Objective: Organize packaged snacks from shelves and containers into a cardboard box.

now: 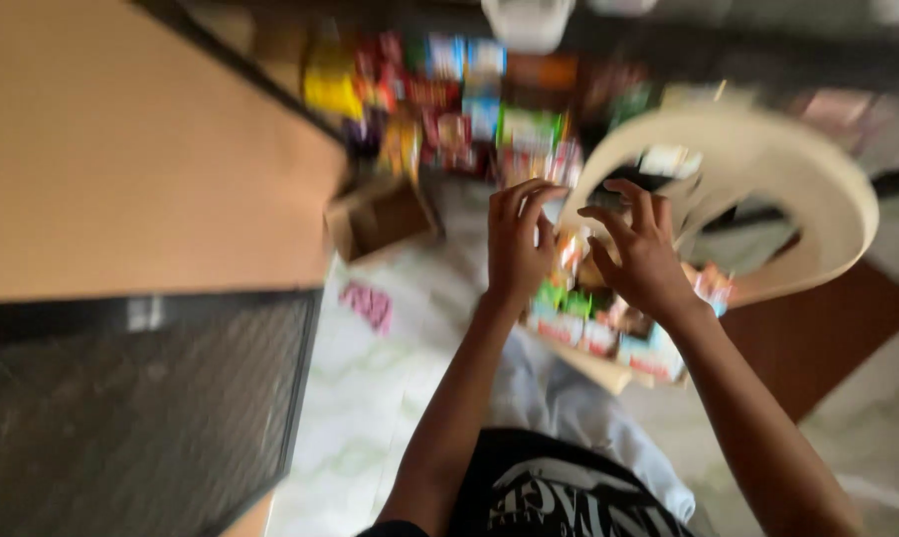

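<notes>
Both hands hover with fingers spread above a cardboard box (608,343) of colourful small packets: left hand (517,244), right hand (640,254). Blur hides whether either grips anything. The box looks well filled, while many more packets (449,99) lie on the floor beyond.

**A small shop, seen from the floor**

Rows of brightly coloured small packets (469,99) crowd the pale marble-patterned floor (390,348), and an open cardboard tray (608,370) holds more packets. A tan board counter (121,149) with a black mesh front (131,418) stands beside them.
</notes>
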